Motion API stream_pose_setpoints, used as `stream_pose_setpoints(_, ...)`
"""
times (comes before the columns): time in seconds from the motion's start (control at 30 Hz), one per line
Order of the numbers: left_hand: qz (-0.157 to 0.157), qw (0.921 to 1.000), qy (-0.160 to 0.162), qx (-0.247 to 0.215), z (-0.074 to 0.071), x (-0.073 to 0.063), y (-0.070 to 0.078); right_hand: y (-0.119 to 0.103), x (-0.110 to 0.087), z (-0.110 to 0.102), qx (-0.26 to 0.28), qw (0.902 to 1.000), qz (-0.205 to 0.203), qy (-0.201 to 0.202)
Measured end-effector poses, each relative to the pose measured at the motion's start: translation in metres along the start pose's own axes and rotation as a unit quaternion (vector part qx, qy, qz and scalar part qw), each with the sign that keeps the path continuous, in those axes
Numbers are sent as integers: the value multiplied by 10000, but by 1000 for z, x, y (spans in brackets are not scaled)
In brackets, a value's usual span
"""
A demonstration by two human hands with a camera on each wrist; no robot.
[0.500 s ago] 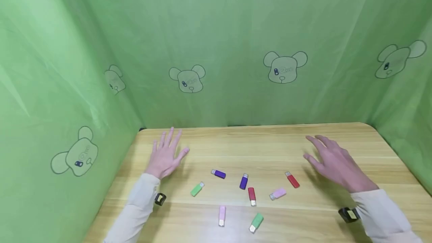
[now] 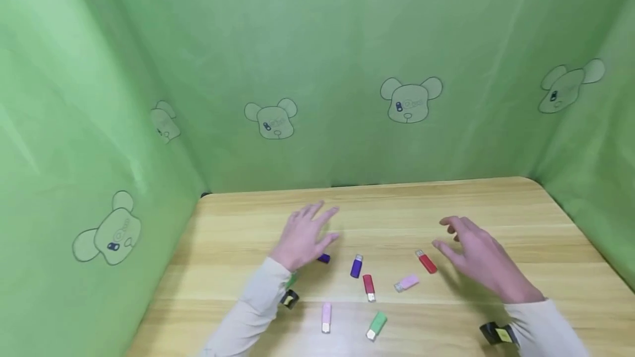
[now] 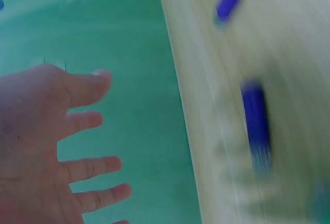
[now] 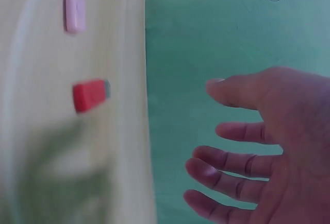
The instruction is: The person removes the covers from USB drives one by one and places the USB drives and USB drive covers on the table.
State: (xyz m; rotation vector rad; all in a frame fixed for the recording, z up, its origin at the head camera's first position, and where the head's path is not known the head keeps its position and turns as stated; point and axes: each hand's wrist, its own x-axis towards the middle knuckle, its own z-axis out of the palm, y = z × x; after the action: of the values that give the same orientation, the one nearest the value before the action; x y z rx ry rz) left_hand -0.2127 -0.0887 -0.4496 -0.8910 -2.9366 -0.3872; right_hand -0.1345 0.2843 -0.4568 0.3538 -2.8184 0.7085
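My left hand hovers over the left part of the table with its fingers spread, holding nothing. Below it a purple USB stick is partly covered, and a green USB stick peeks out beside the wrist. To the right, my right hand hangs over the table with fingers loosely bent and nothing in them. Nearest to it lies a red USB stick, with a pink one just left of that. In the left wrist view a blurred purple USB stick shows beyond the spread fingers.
Mid-table lie a second purple USB stick and another red one. Closer to me are a pink stick and a green one. A green curtain with bear-head prints encloses the wooden table.
My left hand has moved right, from the table's left side to over the purple and green sticks. My right hand has shifted slightly, its fingers more bent. The sticks lie as before.
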Motion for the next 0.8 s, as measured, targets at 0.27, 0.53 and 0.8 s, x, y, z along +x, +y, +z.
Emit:
stream_pose_setpoints(0.27, 466, 9988, -161, 30, 15, 33, 49, -3, -2, 34, 193, 9990, 278, -300)
stream_pose_setpoints(0.53, 309, 9974, 12, -654, 16, 31, 53, -9, 3, 55, 150, 9957, 520, -751)
stream_pose_setpoints(0.8, 432, 9884, 334, -1417, 10, 24, 42, -8, 10, 57, 267, 9909, 780, -1063)
